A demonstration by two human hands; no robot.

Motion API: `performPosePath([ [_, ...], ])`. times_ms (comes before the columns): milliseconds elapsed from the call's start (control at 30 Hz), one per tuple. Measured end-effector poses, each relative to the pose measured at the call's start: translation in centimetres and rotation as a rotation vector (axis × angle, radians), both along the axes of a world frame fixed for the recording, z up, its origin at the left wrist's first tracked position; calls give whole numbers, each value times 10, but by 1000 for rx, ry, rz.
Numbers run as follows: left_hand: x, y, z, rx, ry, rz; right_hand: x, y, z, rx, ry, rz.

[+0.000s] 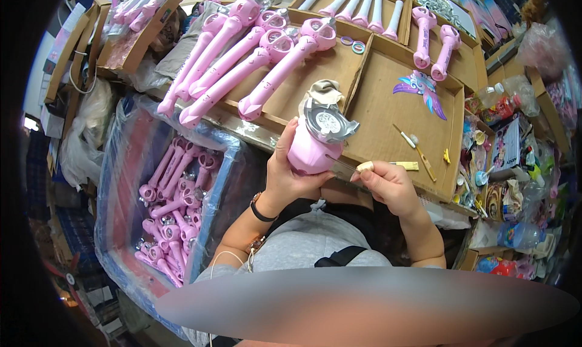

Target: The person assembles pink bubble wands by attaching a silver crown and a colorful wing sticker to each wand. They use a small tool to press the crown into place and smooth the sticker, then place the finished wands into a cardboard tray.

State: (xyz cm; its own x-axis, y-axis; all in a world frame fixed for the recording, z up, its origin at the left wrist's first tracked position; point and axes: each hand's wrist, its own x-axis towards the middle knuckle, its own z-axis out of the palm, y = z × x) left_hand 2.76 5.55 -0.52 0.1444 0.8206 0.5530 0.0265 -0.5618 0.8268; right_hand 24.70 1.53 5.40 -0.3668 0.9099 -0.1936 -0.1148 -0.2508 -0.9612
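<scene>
Near edge of the cardboard tray: we held a pink wand (312, 142) upright just above the front rim of the tray (388, 98), close to our chest.
Left hand: our left hand (290, 176) was wrapped around the wand's pink body from the left, thumb toward us, fingers closed on it; a black band sat on that wrist.
Right hand: our right hand (388, 186) was pinched shut on a thin tool (351, 164) with a pale handle end; its slim shaft reached left and touched the wand's lower side.
Wand head: a grey, winged cap with a round white centre sat on top of the wand, facing up.
Tray, left half: a row of long pink wands (242, 62) lay slanted across the back left compartment, heads toward the far edge.
Tray, right half: a blue and purple wing piece (421, 87) lay near the far right corner, two short pink handles (435, 40) beyond it, and a small brush (414, 142) and a yellow strip (405, 165) lay near the front edge, just right of our right hand.
Far edge: white tubes (364, 4) lay side by side in a box.
Floor, left: a plastic-lined bin (121, 189) held a heap of more pink wands (170, 219), well apart from our hands.
</scene>
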Motion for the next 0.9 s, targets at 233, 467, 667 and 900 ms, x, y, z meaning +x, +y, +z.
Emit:
performPosePath([
  [233, -7, -2, -20, 72, 151, 79, 17, 8, -27, -702, 508, 261],
  [467, -20, -2, -26, 65, 140, -179, 3, -12, -38, -887, 572, 280],
  [667, -54, -32, -1, -296, -50, -294, -4, -33, -11, 222, -385, 323],
  [900, -75, -76, 26, -461, -89, -183, 11, -36, 0, 503, -160, 37],
])
